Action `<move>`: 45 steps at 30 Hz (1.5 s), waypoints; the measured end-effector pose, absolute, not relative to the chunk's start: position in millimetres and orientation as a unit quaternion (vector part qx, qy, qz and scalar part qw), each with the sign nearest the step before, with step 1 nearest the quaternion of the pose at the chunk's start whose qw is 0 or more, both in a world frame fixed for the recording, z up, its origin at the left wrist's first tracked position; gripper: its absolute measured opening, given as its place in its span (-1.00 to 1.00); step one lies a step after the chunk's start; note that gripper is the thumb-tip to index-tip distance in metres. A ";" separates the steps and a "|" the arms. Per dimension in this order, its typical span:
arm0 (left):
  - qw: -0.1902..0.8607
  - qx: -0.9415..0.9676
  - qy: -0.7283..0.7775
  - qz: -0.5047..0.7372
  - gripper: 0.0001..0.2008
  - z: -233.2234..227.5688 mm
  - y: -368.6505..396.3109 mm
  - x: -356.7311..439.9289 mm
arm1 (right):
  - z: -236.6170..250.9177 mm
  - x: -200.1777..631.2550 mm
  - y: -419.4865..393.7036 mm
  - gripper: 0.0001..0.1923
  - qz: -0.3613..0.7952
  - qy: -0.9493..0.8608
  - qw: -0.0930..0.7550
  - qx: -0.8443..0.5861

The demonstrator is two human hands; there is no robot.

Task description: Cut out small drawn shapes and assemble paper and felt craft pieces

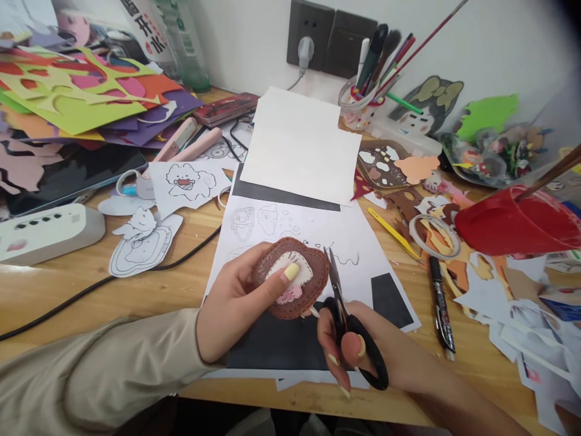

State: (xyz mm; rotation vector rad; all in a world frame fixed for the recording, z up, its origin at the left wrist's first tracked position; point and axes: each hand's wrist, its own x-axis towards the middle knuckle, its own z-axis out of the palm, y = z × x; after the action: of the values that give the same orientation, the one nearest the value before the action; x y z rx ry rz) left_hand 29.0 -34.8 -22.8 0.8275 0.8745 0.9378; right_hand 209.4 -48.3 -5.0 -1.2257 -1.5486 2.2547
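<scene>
Taking the brown piece (318,266) as the centre of the clock, the left hand (236,300) is pinching it from eight o'clock, its thumb (278,283) lying across the front. The right hand (356,342) is gripping black-handled scissors (338,297) from four o'clock, and their blades (334,272) are standing just beside the piece's three o'clock edge; whether they are biting into anything, I cannot tell.

The piece is showing a rounded outline with a stitch-like line running inside its rim, and a cream patch (305,266) and a pink decoration (290,295) are already sitting on its face. Shaping and layering are therefore looking largely done; at most, some edge trimming is seeming left, though the far side is staying out of sight.

Beneath, a sheet of printed outlines (267,224) is lying toward eleven o'clock, with a blank white sheet (299,145) resting at twelve. A yellow tool (393,233) is lying at two o'clock, a black pen (440,309) between three and four, and paper cut-outs (145,251) at nine on the desk (181,290).
</scene>
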 end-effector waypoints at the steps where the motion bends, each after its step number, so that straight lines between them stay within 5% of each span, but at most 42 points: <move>1: 0.724 0.371 0.393 0.428 -0.83 -22.3 -34.7 29.5 | -4.9 209.3 -48.1 -0.41 0.748 -0.517 0.071 -0.410; 45: 0.731 0.359 0.386 0.434 -0.84 -21.7 -32.1 31.7 | -1.9 207.5 -47.7 -0.42 0.735 -0.481 0.069 -0.472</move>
State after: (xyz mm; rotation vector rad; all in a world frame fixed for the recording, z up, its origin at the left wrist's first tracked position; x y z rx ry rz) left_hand 31.7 -32.1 -21.7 0.7901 0.8494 0.9543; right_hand 207.5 -47.7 -1.9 -1.4217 -1.4482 2.2140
